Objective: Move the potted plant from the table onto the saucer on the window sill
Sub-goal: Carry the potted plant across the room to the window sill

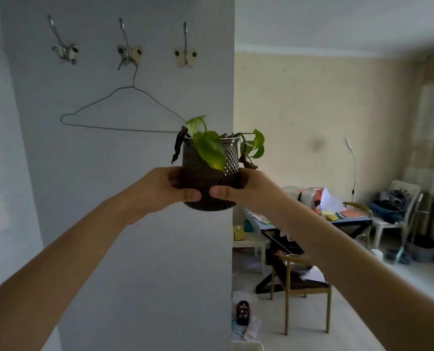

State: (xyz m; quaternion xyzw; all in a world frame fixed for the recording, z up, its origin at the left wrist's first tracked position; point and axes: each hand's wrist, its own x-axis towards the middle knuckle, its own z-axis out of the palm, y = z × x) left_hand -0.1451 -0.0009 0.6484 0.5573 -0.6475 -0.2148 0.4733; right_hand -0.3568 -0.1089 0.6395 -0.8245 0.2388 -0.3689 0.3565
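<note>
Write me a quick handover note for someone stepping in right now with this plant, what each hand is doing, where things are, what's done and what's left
Left hand: gripping the left side of the potted plant, thumb across the front.
Right hand: gripping the right side, thumb meeting the left one.
The pot is upright, held out in mid-air in front of a grey wall with a wire hanger.
Done: plant is off the table, which shows back right.
Left: carry it to the window sill and set it on the saucer. Neither one is in view now.
</note>
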